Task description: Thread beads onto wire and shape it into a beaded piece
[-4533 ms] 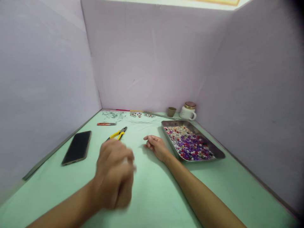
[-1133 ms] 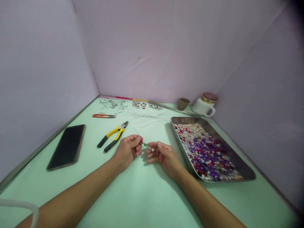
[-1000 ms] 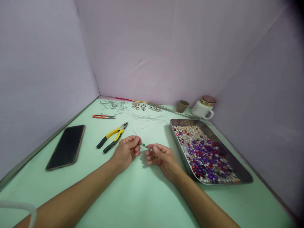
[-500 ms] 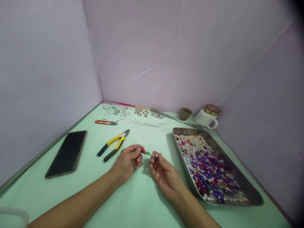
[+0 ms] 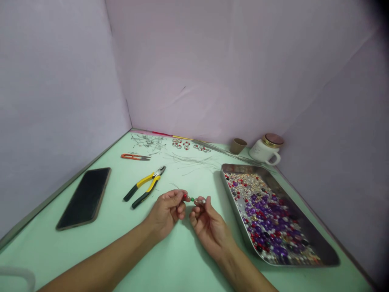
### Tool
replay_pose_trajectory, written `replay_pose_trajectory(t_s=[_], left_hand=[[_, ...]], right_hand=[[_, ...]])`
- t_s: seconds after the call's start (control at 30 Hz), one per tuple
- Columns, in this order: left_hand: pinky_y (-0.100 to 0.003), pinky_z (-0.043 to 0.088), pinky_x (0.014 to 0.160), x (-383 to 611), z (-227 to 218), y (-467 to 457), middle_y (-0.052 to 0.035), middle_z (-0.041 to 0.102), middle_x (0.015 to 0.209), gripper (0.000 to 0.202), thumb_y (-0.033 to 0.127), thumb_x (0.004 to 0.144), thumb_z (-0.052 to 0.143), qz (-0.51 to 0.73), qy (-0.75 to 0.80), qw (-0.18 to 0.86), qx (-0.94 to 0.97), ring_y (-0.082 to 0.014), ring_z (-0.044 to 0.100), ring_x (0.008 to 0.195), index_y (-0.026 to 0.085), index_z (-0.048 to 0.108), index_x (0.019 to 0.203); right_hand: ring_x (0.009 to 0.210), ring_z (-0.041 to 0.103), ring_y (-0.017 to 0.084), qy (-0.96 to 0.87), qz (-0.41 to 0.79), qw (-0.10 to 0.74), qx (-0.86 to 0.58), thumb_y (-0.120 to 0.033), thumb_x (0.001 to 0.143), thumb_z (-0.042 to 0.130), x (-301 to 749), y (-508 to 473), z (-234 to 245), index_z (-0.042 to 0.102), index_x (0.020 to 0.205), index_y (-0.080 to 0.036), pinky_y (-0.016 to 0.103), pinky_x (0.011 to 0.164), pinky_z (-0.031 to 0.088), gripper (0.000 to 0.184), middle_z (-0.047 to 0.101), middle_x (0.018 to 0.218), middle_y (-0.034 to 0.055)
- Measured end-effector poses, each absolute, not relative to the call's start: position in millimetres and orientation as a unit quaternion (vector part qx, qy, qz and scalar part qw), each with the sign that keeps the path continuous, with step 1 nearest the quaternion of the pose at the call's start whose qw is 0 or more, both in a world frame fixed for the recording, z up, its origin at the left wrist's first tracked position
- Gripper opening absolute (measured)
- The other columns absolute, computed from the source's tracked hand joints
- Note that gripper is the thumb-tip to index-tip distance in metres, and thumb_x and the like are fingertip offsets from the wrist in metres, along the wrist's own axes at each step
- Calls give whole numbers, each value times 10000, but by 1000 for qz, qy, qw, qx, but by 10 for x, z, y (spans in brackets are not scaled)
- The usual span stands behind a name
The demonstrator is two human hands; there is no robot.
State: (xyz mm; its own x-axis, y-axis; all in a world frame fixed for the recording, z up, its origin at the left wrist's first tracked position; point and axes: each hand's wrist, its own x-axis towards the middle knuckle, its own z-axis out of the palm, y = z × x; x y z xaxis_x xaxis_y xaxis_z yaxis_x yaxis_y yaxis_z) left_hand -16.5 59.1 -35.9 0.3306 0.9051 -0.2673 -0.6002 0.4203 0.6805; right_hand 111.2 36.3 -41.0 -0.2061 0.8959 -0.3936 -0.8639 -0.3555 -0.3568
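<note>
Between my two hands stretches a short strand of beads (image 5: 192, 199), with a red bead at the left, a green one in the middle and pale ones at the right. My left hand (image 5: 169, 211) pinches its red end between thumb and forefinger. At the other end, my right hand (image 5: 210, 227) is closed on the pale beads with the palm turned up. Whatever thread or wire runs through the beads is too fine to make out. Thin wires stick up just behind my left hand.
Yellow-and-black pliers (image 5: 146, 186), orange thread snips (image 5: 135, 157) and a phone (image 5: 84, 198) lie to the left. A metal tray (image 5: 319, 239) of mixed beads stands right. Behind are loose wires (image 5: 191, 159), beaded rings (image 5: 186, 145), a brown cup (image 5: 238, 146) and a lidded white mug (image 5: 264, 150).
My left hand and the strand have shifted slightly to the right and down. The right hand's fingers have moved a little around the pale end. Both hands keep their hold.
</note>
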Motion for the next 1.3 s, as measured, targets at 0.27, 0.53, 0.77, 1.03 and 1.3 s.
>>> replay_pose_trajectory(t_s=[0.27,0.53,0.77,1.03,1.3], left_hand=[[-133,339,409,-147,-359,558,-28,551,726,48,121,681,608,462,289,819,179,-13,386,457,100,586,645],[-128,278,361,-164,-329,553,-7,513,613,88,154,678,623,421,264,845,199,-1,339,407,89,591,628],[-141,310,381,-195,-361,629,-10,543,679,70,155,693,614,488,302,781,245,-10,362,427,96,595,659],[-157,332,412,-176,-353,569,-21,538,666,144,151,698,611,452,279,807,258,-23,388,452,85,625,824],[-164,332,415,-166,-405,566,-27,530,699,128,157,716,590,457,274,798,281,-25,395,463,78,630,809]], right_hand=[[532,520,33,-52,792,549,-263,-293,663,677,1136,372,-437,585,661,-149,154,553,483,172,576,643,-44],[535,527,44,-85,821,524,-208,-313,723,616,1142,352,-475,583,642,-137,152,540,489,197,574,627,-28],[632,623,72,-46,815,531,-227,-240,743,603,1178,382,-417,628,789,-121,141,575,523,130,674,755,20],[695,648,92,-21,821,537,-193,-128,730,608,1254,386,-469,641,693,-105,131,633,529,54,693,758,48],[693,642,79,-19,820,538,-194,-103,773,544,1274,401,-498,630,709,-98,135,652,530,107,687,751,50]])
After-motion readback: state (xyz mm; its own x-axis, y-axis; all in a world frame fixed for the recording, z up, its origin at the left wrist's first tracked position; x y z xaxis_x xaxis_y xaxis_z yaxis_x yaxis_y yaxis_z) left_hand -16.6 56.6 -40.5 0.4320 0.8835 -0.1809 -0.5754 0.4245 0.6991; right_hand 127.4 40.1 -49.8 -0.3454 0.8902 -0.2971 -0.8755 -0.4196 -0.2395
